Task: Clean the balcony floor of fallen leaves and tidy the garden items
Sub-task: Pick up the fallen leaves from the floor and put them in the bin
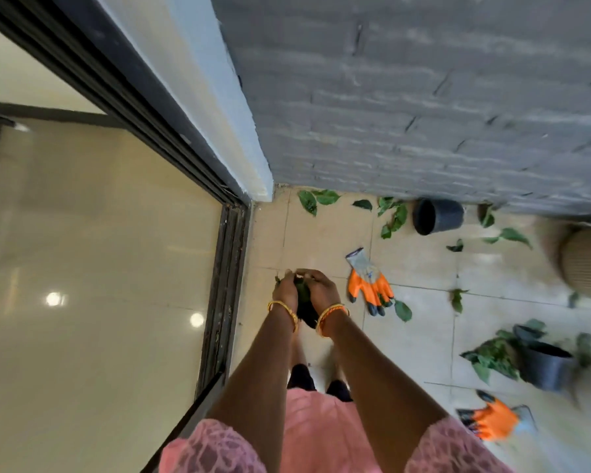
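Observation:
Both my hands meet over the tiled balcony floor [420, 264], cupped around a bunch of green leaves [302, 292]. My left hand [286, 289] grips the bunch from the left and my right hand [323, 289] from the right. Loose green leaves [308, 201] lie along the foot of the grey wall, and more leaves [403, 310] are scattered to the right. An orange and grey garden glove [369, 285] lies flat on the tiles just right of my hands. A second orange glove [492, 419] lies at the lower right.
A black pot [437, 216] lies tipped on its side by the grey wall [423, 97]. Another black pot [546, 368] with a leafy plant [492, 356] lies tipped at the right. A beige ribbed planter [585, 261] stands at the far right. The sliding door track [224, 285] borders the left.

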Demonstrator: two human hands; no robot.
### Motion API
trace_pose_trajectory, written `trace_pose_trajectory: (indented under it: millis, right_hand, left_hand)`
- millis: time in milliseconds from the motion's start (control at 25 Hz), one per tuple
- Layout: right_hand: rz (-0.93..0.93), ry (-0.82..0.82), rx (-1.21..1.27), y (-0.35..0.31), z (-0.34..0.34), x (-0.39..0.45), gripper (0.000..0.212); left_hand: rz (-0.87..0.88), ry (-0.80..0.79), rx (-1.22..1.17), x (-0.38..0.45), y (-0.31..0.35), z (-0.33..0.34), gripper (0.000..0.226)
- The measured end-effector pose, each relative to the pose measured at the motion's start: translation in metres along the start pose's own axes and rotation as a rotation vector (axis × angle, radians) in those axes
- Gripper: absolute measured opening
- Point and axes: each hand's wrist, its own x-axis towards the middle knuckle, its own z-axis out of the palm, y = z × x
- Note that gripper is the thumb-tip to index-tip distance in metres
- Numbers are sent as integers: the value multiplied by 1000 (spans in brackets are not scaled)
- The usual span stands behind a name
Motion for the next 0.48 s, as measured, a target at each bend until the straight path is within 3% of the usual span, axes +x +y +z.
trace_pose_trajectory:
  millis: [200, 360, 480]
  right_hand:
    - [-82, -90, 37, -66, -18, -123, 22]
    - [-203, -193, -103, -80, -57, -192, 11]
    - [-277, -231, -301, -72, -99, -225, 25]
  left_hand:
    - [124, -146, -32, -109, 17, 0, 58]
    - [118, -262, -121, -211, 4, 1, 71]
    - [113, -284, -318, -258, -40, 14, 80]
